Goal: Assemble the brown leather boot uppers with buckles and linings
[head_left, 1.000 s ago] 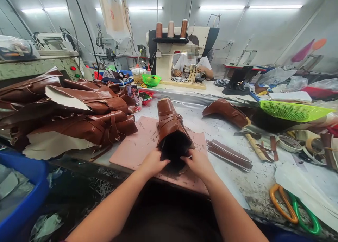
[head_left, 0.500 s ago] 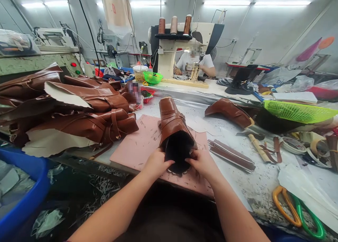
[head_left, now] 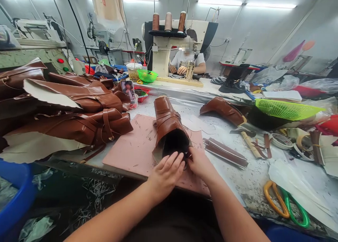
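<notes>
A brown leather boot upper point(head_left: 169, 119) with straps lies on the pink board point(head_left: 124, 150), its dark opening facing me. My left hand point(head_left: 167, 173) lies across the near lower edge of that opening, fingers stretched out side by side. At the right edge of the opening, my right hand point(head_left: 199, 164) is closed on the rim, thumb and fingers pinching it. The left hand's fingers cover part of the near rim. To the right of the board lies a stack of brown strips point(head_left: 225, 152).
A pile of brown boot uppers point(head_left: 102, 94) fills the left. Another upper point(head_left: 224, 110), a hammer point(head_left: 249, 143), scissors point(head_left: 286, 203) and a green basket point(head_left: 287, 109) lie to the right. A person sits behind the sewing machine point(head_left: 161, 59). A blue bin point(head_left: 18, 192) stands lower left.
My left hand has let go of the left rim and moved right, onto the near edge of the opening. My right hand stays on the right rim. The whole view has shifted slightly.
</notes>
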`<state>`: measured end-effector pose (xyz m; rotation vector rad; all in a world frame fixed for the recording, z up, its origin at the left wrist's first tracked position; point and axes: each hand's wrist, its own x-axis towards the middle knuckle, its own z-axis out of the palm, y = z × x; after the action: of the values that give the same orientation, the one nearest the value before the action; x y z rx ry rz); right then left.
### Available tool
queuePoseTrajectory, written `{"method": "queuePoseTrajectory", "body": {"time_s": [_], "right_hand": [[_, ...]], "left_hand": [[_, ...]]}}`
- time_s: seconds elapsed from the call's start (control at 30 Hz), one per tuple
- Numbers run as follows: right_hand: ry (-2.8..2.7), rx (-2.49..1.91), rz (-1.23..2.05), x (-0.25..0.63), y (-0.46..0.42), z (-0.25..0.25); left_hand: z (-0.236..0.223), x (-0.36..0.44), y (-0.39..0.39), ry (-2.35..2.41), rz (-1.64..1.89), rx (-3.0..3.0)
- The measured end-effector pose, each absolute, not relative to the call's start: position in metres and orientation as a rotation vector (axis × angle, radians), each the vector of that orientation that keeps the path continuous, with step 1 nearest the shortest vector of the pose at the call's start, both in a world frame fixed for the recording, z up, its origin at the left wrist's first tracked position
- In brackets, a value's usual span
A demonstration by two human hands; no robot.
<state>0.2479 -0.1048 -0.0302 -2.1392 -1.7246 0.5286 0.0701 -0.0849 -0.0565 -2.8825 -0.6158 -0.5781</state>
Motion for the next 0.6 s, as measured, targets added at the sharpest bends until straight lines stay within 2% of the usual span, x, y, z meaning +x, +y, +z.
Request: {"method": "queuePoseTrajectory", "body": {"time_s": [0.2, 0.43, 0.6], "right_hand": [[-1.782, -2.324, 0.431, 0.26, -0.095, -0.019], [-1.897, -2.401, 0.411, 0.267, -0.086, -0.019], [-1.934, -2.443, 0.247, 0.255, -0.1, 0.007]], "left_hand": [[-0.064, 0.08, -0.085, -0.619, -0.174, -3.114], [-0.039, 0.104, -0.072, -0.675, -0.104, -3.215], [-0.035, 0.115, -0.068, -0.794, -0.139, -3.228]]}}
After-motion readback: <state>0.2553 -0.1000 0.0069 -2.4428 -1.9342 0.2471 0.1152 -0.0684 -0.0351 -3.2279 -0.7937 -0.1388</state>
